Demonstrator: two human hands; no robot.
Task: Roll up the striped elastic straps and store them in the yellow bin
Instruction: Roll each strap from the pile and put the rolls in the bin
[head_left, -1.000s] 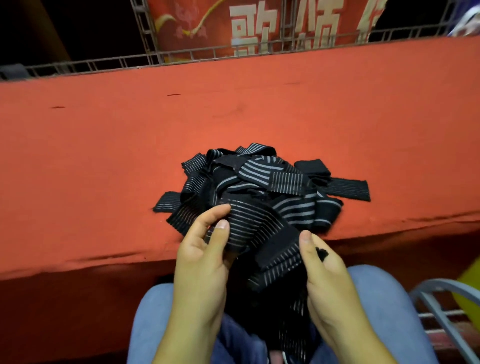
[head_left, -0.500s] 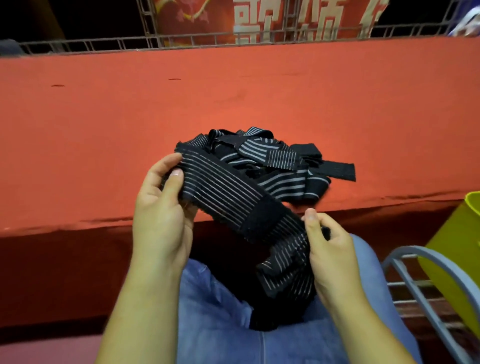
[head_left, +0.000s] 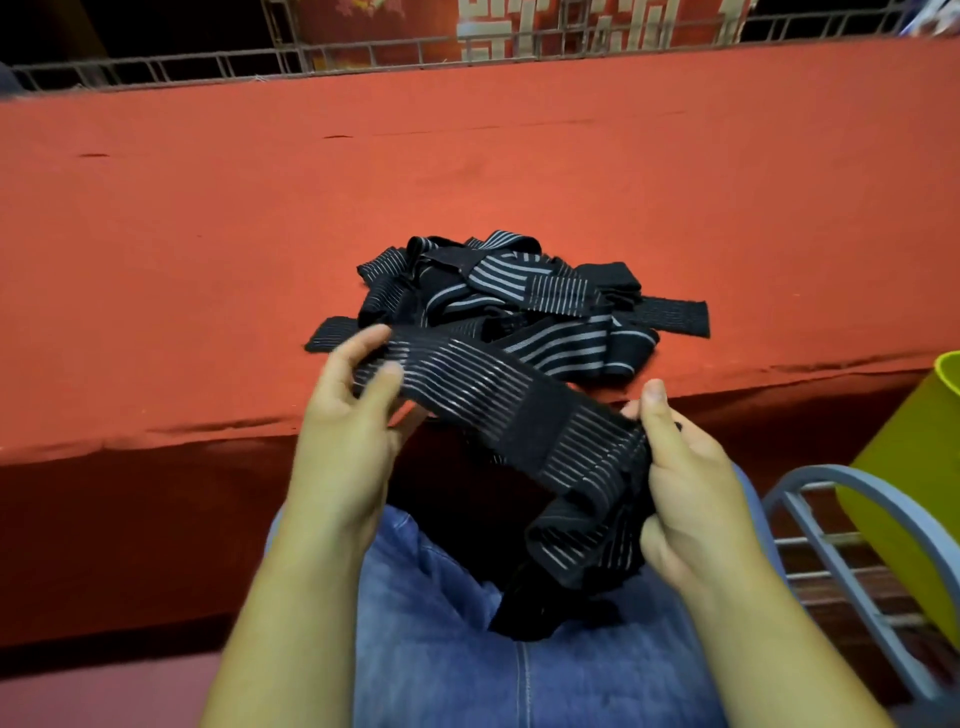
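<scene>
Red table — strap diagonal, left-high

Ribbed elastic strap, matt red cloth tabletop, smooth plastic bin.

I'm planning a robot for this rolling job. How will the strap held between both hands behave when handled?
Probably floppy: below the right hand the strap folds and crumples onto the lap. Likely light: the left hand holds its end up with a pinch. Its ribbed weave should resist slipping.

Black striped strap stretched unrolled, strap pile behind, yellow bin right
</scene>
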